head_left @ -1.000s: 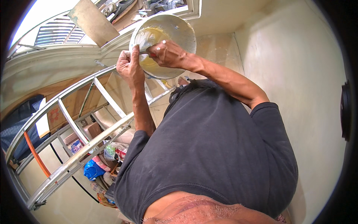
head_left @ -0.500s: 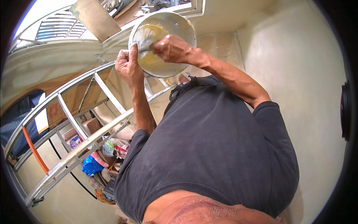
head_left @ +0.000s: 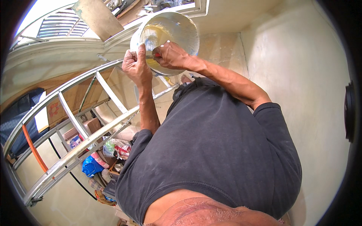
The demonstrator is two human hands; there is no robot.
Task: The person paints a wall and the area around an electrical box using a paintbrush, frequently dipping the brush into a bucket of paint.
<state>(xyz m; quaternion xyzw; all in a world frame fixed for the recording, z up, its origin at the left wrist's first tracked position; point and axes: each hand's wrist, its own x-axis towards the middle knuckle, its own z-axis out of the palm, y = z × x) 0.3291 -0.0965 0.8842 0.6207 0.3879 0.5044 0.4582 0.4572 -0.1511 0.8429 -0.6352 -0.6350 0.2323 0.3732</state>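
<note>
A round white bucket [head_left: 185,33] is tilted so that its inside faces me, with yellowish and whitish smears on its inner wall. My left hand [head_left: 138,67] is closed on the bucket's near-left rim, its thumb pointing up over the edge. Inside the bucket's mouth, my right hand [head_left: 172,55] is closed round a red-handled putty knife [head_left: 157,55]. Most of the knife is covered by my fingers, and its blade is hard to make out beside my left thumb.
An aluminium ladder [head_left: 71,113] slants along my left side. Beyond it lie a blue bag [head_left: 91,166], boxes and bundled things. A plain wall [head_left: 301,75] rises on my right. At the upper left, a board [head_left: 97,19] leans by an opening.
My left hand has shifted right and slightly down along the bucket rim. My right hand, with the putty knife, has moved slightly lower inside the bucket.
</note>
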